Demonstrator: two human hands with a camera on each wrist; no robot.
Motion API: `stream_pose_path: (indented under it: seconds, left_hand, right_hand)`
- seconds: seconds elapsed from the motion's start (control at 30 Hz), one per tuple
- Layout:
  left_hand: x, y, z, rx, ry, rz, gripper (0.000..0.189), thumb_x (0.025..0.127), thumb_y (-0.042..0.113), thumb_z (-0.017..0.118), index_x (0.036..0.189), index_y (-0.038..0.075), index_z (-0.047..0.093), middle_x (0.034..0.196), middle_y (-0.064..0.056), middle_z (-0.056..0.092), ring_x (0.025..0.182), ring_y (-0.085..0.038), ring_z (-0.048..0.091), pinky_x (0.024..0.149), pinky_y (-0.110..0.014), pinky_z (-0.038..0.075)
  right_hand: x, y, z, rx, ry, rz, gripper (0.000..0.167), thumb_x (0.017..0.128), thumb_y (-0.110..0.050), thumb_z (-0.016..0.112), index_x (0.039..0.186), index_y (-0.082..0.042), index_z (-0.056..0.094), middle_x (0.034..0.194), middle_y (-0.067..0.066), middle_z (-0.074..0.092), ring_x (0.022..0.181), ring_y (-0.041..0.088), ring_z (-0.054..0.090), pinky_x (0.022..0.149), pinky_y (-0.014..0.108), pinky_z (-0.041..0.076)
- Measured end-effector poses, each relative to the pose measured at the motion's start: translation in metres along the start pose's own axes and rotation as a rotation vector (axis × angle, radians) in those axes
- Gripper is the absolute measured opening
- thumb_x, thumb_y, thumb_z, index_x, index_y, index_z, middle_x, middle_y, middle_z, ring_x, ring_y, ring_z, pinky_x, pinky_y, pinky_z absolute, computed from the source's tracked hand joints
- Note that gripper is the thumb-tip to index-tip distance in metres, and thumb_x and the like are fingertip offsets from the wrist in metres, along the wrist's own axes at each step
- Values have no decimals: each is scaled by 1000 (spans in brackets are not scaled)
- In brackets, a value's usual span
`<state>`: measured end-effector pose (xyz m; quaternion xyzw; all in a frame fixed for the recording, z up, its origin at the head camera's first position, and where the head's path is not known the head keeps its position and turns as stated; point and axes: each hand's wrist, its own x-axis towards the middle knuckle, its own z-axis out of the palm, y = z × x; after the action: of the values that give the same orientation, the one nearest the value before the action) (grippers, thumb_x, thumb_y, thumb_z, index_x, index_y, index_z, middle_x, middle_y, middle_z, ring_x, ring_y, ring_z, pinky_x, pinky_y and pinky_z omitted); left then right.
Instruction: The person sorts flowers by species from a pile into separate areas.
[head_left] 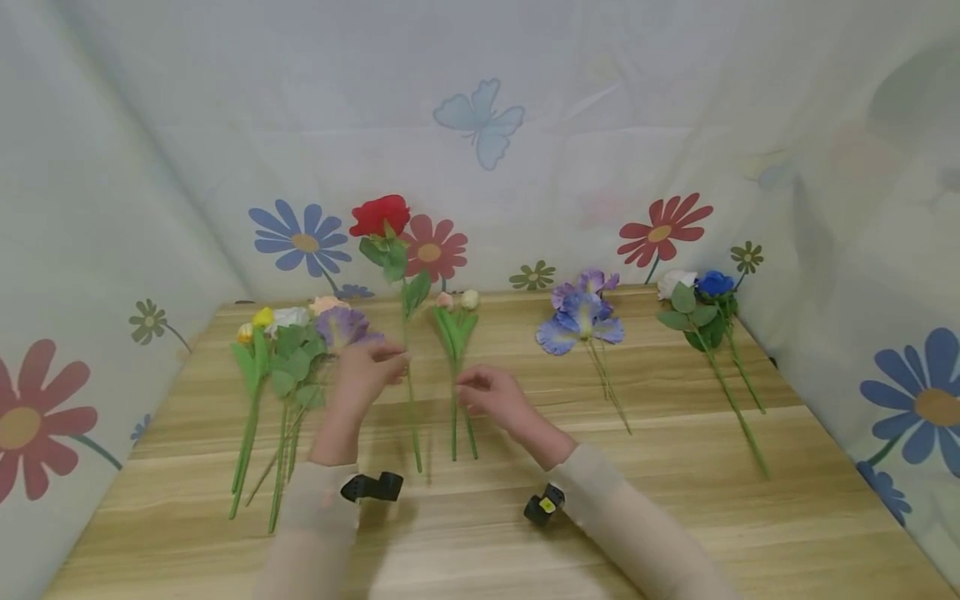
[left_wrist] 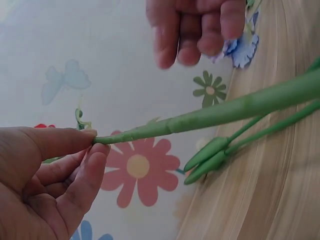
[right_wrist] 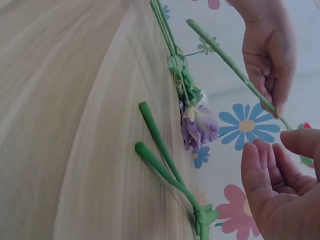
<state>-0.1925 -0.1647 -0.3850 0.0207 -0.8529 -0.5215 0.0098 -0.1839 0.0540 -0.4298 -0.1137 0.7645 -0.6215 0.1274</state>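
My left hand (head_left: 362,379) pinches the green stem of a red rose (head_left: 382,216) between thumb and fingertips. The rose stands upright, its bloom level with the printed backdrop flowers. In the left wrist view the stem (left_wrist: 200,119) runs from the fingertips across the picture. My right hand (head_left: 498,402) holds nothing; its fingers are loosely bent with a gap to the thumb (right_wrist: 300,141). It hovers right beside two tulips (head_left: 455,333), one pink and one white, lying with crossed stems on the table. Their stems (right_wrist: 159,145) show below the hands in the right wrist view.
On the left lie yellow tulips (head_left: 262,317), a white rose (head_left: 291,317) and a purple iris (head_left: 343,326). Purple-blue irises (head_left: 581,321) lie right of centre. A white rose (head_left: 677,283) and a blue rose (head_left: 715,283) lie farther right. A printed curtain (head_left: 570,167) borders the wooden table (head_left: 480,542).
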Motion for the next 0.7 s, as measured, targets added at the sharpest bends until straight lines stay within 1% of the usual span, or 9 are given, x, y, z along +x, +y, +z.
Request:
stream_pose_path:
  seconds: [0.13, 0.23, 0.3, 0.33, 0.43, 0.5, 0.6, 0.7]
  left_hand:
    - [1, 5, 10, -23, 0, 34, 35, 97, 12, 67, 125, -9, 67, 120, -31, 71, 89, -33, 78, 79, -33, 65]
    - [1, 8, 16, -21, -20, 41, 36, 98, 13, 66, 127, -9, 67, 122, -31, 70, 92, -35, 78, 82, -35, 65]
    - [1, 11, 19, -14, -28, 36, 36, 98, 14, 66, 127, -7, 67, 124, -30, 70, 94, -35, 77, 84, -37, 65]
    - [1, 12, 20, -15, -32, 32, 36, 98, 15, 66, 128, -7, 67, 125, -29, 69, 95, -36, 77, 85, -38, 65]
    - [1, 14, 23, -10, -35, 19, 37, 98, 17, 66, 128, -5, 67, 127, -28, 70, 95, -35, 77, 87, -40, 64]
    - [1, 16, 25, -16, -29, 18, 36, 98, 17, 67, 127, -4, 68, 126, -27, 70, 94, -34, 78, 86, -40, 64]
    - [2, 17, 29, -32, -26, 31, 34, 98, 16, 67, 125, -4, 69, 125, -26, 71, 92, -33, 78, 84, -39, 65]
    - [2, 18, 32, -53, -24, 43, 33, 97, 15, 67, 124, -5, 70, 124, -27, 72, 90, -31, 78, 81, -37, 65]
  right_hand:
    - [0, -2, 5, 4, -41, -15, 33, 100, -12, 61, 125, 9, 63, 122, 33, 67, 98, 28, 71, 89, 40, 63]
    - [-1, -3, 8, 8, -64, -29, 36, 101, -15, 60, 127, 10, 62, 125, 34, 66, 105, 37, 70, 90, 38, 63]
    - [-1, -4, 11, 12, -67, -32, 37, 101, -16, 60, 128, 9, 62, 124, 32, 67, 108, 39, 70, 90, 37, 63]
    - [-1, -4, 12, 15, -68, -35, 37, 101, -16, 60, 128, 9, 62, 124, 32, 67, 108, 39, 70, 90, 36, 63]
    - [1, -5, 14, 33, -72, -32, 39, 100, -18, 62, 129, 8, 62, 125, 30, 68, 109, 39, 71, 92, 41, 62]
    - [1, -6, 16, 52, -76, -30, 40, 101, -18, 61, 130, 9, 60, 127, 30, 67, 111, 41, 70, 94, 43, 62]
    - [2, -7, 18, 86, -63, -13, 39, 100, -16, 60, 130, 10, 60, 128, 31, 66, 114, 45, 67, 94, 45, 62]
    - [2, -8, 19, 108, -31, -2, 36, 99, -12, 61, 127, 11, 60, 124, 30, 67, 112, 44, 67, 91, 45, 63]
